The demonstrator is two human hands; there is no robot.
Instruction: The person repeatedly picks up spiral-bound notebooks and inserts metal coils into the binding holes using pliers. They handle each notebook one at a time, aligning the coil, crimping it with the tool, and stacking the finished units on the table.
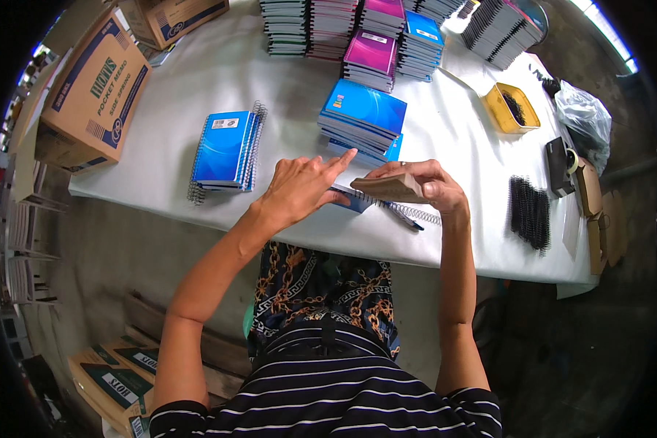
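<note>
A brown block (391,188), which looks like wood, is gripped between the fingers and thumb of my right hand (439,188). Beneath it, near the table's front edge, lies a blue notebook (355,202), mostly covered by my hands. A loose metal spiral coil (421,214) extends from the notebook to the right, with a dark pen-like tool (405,217) beside it. My left hand (299,186) is at the notebook's left side, index finger stretched out and thumb by the notebook. Just beyond my hands is a stack of blue notebooks (365,109).
To the left, spiral-bound blue notebooks (223,150) are piled near a cardboard box (95,95). Taller notebook stacks (332,29) stand at the back. On the right are a yellow tub (500,109) of small dark pieces, black coils (529,212), a tape dispenser (560,168) and a plastic bag (584,120).
</note>
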